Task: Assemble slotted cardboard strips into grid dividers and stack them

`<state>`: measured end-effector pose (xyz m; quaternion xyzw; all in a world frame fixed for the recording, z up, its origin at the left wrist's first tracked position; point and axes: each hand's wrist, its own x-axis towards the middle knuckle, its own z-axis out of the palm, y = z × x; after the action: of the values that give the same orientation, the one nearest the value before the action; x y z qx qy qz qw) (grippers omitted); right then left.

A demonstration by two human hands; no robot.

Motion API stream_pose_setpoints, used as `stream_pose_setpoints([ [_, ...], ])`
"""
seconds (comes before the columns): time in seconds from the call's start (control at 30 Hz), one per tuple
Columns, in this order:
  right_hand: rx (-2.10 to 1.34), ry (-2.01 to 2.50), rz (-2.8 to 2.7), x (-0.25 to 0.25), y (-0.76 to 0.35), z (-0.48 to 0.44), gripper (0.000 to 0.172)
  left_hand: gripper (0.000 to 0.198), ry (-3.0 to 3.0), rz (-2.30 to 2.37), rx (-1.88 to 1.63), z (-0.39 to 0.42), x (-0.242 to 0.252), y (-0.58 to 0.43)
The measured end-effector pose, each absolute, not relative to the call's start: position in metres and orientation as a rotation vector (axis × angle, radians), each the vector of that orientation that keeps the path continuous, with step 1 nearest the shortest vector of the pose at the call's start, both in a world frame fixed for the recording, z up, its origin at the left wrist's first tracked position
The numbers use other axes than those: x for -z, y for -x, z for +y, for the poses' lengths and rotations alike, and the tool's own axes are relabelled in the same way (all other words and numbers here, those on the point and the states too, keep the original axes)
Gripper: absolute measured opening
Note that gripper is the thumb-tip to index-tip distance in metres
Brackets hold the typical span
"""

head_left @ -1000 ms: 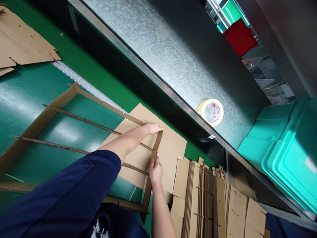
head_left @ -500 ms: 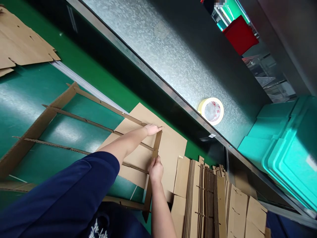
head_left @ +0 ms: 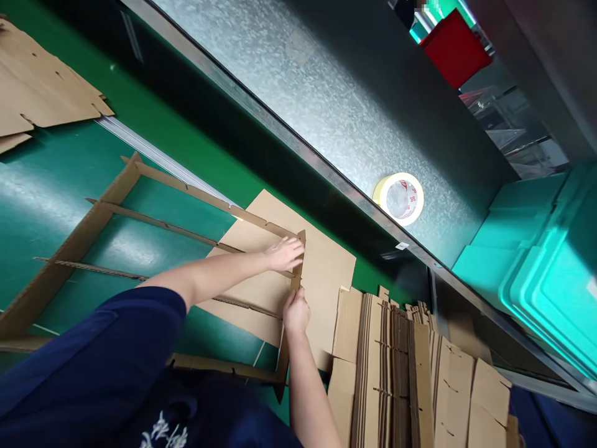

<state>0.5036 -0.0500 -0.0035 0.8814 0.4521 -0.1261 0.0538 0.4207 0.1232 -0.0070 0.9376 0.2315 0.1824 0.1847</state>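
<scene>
Since the earlier frame, the left hand (head_left: 285, 253) has been moved off the upper corner of the cardboard grid (head_left: 74, 241), and this corner is now left uncovered. The grid is spread from the left edge of the frame to the centre; its right part is lying over a flat cardboard sheet (head_left: 321, 267), the rest over a green surface (head_left: 135, 242).

The left hand is laid with extended fingers on the upper part of the end strip (head_left: 284, 354), near the centre; whether the strip is also pinched there cannot be told, because the thumb is hidden. By the right hand (head_left: 296, 311), just below, the strip is gripped between thumb and fingers.

The grid is judged to be light and rather stiff along each strip, but loose as a whole, since the strips seem to be joined only by slots. Near the slots it may easily be bent or torn. It is best held at the crossings, with both hands well apart, and lifting by one thin strip should be avoided.
</scene>
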Motion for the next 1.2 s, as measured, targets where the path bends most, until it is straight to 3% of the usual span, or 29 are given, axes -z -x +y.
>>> stream_pose_setpoints([
  [0.2,0.386,-2.670,1.386,0.000,-0.503,-0.050,0.034,0.031,-2.644,0.577,0.044,0.088,0.017,-0.406],
  [0.3,0.403,-2.646,1.380,0.000,-0.503,-0.051,0.033,0.039,-2.634,0.615,0.034,0.087,0.018,-0.409],
  [0.57,0.549,-2.632,1.316,0.003,-0.499,-0.041,0.035,0.033,-2.629,0.649,0.007,0.077,0.013,-0.402],
  [0.83,0.645,-2.720,1.353,0.003,-0.504,-0.048,0.046,0.046,-2.647,0.800,-0.585,0.107,0.007,-0.398],
  [1.03,0.612,-2.735,1.354,0.009,-0.502,-0.050,0.044,0.058,-2.621,0.843,-0.183,0.123,0.012,-0.427],
  [1.2,0.725,-2.853,1.481,0.011,-0.510,-0.055,0.053,0.059,-2.584,0.857,-0.101,0.124,0.011,-0.433],
])
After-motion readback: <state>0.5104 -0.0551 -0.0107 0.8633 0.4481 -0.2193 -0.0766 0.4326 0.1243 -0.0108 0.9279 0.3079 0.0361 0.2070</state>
